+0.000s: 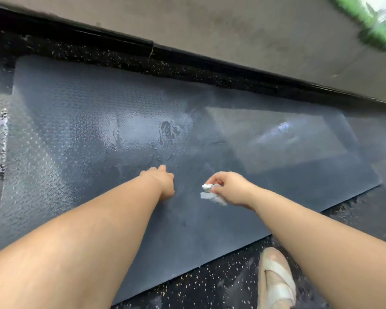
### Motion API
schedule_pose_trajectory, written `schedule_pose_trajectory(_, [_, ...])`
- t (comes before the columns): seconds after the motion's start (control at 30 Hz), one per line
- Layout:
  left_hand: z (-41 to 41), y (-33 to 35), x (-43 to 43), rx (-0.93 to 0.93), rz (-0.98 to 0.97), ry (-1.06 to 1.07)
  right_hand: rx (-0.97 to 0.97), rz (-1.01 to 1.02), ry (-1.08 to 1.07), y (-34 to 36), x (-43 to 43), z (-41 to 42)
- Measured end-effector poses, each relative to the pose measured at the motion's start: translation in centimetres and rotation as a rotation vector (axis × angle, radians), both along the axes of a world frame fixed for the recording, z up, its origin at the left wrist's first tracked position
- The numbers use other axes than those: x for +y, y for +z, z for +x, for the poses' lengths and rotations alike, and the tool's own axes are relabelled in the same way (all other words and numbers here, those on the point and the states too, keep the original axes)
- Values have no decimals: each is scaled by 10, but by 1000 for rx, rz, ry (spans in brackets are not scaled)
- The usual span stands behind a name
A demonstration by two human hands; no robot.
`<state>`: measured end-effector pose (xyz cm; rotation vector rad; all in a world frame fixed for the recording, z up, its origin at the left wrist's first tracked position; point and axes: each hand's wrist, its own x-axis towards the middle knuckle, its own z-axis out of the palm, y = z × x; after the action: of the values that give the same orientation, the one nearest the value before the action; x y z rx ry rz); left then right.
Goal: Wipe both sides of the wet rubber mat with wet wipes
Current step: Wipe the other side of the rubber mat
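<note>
1. Rubber mat [276,152]: lies flat, dark grey, on the speckled black floor [221,284]; runs alongside the black baseboard [112,39] at the foot of the grey wall [232,25], with a narrow strip of floor showing between the two
2. Surface of the mat: carries a wet sheen and a raised dotted texture over the left part, with blotchy water marks near the middle; looks duller and smoother toward the right end and along the near edge
3. Left hand [162,181]: reaches out over the middle of the mat; fingers curled in under the palm, thumb poking forward; holds nothing that can be seen; appears to bear down on the mat, though actual contact cannot be told for certain
4. Right hand [230,188]: hangs over the mat just to the right of the other hand, clearly apart from it; pinches a wet wipe [210,194] between the thumb and the bent fingers
5. That wet wipe: white, crumpled and smeared by blur; trails down from the fingertips toward the mat; cannot tell whether its lower end touches the surface
6. Foot in a pale strapped sandal [276,279]: stands on the floor just off the near edge of the mat, below the right forearm
7. Top right corner: holds a green and white patch [374,21] above the wall, too blurred to make out
</note>
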<state>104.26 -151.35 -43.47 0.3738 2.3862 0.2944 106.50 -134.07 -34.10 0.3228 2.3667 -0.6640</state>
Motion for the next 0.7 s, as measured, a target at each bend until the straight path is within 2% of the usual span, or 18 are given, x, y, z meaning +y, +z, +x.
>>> schedule_pose_trajectory(0.13, [-18, 9, 1, 43, -22, 71, -32, 56, 175, 19, -16, -35])
schedule_pose_trajectory(0.27, [-20, 1, 4, 114, -89, 76, 21, 89, 405, 6, -14, -56])
schedule_pose_trajectory(0.33, [-22, 1, 6, 156, -104, 85, 66, 40, 441, -11, -6, -66])
schedule_pose_trajectory(0.47, [-26, -3, 5, 167, -67, 218, 206, -168, 171, -58, 19, -85])
schedule_pose_trajectory(0.7, [-55, -28, 25, 212, -116, 384, 300, -331, -213, -109, 62, -141])
